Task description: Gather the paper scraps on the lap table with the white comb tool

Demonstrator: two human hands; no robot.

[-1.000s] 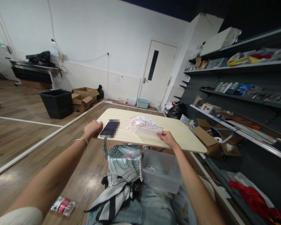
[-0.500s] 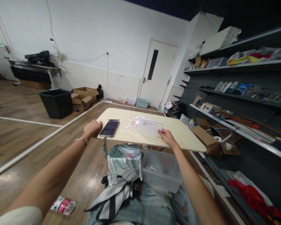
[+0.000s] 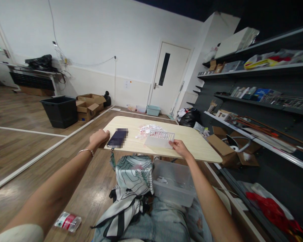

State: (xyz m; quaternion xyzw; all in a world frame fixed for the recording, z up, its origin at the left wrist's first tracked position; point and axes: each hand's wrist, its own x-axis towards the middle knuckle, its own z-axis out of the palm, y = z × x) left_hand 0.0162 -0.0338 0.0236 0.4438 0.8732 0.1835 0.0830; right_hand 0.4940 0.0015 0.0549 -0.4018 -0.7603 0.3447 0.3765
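A light wooden table (image 3: 199, 148) stands in front of me. My left hand (image 3: 99, 137) is curled in a loose fist on its near left corner, beside a dark phone (image 3: 117, 138). My right hand (image 3: 178, 148) pinches the near right corner of a clear plastic tray (image 3: 159, 138) with a row of small compartments, which lies on the table. Behind the tray sits a heap of small pink and white pieces (image 3: 147, 129).
A patterned bag (image 3: 133, 178) and a clear plastic bin (image 3: 173, 183) are under the table by my knees. A bottle (image 3: 67, 222) lies on the floor at left. A black bin (image 3: 60, 111) and cardboard boxes (image 3: 89, 106) stand at left; dark shelves (image 3: 255, 97) line the right.
My right hand lifted and shifted the tray slightly left, then lowered it flat again. My left hand has stayed on the table corner.
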